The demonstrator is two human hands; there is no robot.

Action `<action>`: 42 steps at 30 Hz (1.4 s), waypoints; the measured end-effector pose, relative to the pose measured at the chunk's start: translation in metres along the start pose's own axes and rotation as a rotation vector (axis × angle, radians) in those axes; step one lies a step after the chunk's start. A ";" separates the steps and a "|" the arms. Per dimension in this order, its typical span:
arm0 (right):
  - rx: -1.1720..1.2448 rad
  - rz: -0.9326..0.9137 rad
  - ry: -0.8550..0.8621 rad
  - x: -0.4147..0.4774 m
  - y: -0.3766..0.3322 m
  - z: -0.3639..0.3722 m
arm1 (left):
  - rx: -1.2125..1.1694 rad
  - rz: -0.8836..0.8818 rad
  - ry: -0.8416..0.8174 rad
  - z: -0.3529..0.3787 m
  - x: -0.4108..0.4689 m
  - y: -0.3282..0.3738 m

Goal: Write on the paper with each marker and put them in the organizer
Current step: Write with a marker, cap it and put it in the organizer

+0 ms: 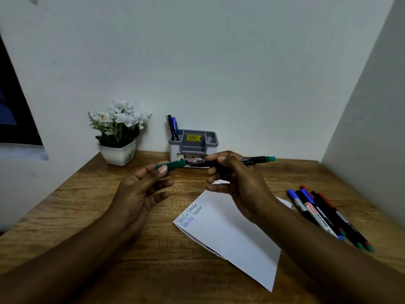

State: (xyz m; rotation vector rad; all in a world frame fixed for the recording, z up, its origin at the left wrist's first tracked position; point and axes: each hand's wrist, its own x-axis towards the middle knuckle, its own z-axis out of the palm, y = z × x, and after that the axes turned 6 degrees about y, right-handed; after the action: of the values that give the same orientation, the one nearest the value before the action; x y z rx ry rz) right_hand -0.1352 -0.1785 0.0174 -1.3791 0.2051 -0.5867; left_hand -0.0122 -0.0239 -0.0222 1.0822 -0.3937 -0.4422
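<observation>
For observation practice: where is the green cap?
Head view, left of centre: the left hand pinches the cap in front of the organizer, apart from the right hand's marker.

Your table (87,216) was wood-grain, matt, slightly rough-looking. Paper (230,233) was plain white, matt and smooth. Organizer (192,148) was grey-and-white moulded plastic with a dull sheen and a glossy yellow sticker (193,138). The marker (252,160) you held was smooth black plastic, its cap (173,165) matt green plastic. Pot (118,154) was glossy white; ceramic or plastic, couldn't tell.
</observation>
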 end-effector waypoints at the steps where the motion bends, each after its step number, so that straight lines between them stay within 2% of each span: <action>1: 0.011 -0.007 0.002 0.000 0.000 0.000 | -0.005 -0.014 0.011 0.002 -0.001 0.000; 11: -0.005 -0.027 -0.026 0.000 0.004 0.002 | 0.025 -0.085 0.010 0.006 -0.005 -0.001; 18: -0.102 -0.078 -0.113 -0.004 0.008 0.003 | 0.095 -0.079 -0.083 0.008 -0.011 -0.002; 20: -0.107 -0.109 -0.104 -0.006 0.009 0.005 | 0.099 -0.040 -0.103 0.012 -0.014 -0.002; 24: 0.036 -0.155 -0.033 -0.006 0.001 0.009 | 0.055 0.037 -0.089 0.018 -0.016 0.003; 29: 0.080 -0.168 0.088 -0.001 -0.008 -0.003 | -0.019 -0.010 -0.016 0.010 -0.012 0.003; 42: 0.004 -0.149 0.057 -0.003 0.000 -0.002 | -0.091 -0.053 -0.020 0.010 -0.012 0.001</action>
State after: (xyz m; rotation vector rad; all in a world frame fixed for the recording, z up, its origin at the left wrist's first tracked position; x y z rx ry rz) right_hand -0.1392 -0.1787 0.0159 -1.3821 0.1474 -0.7509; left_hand -0.0272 -0.0244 -0.0187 1.0019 -0.3601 -0.5134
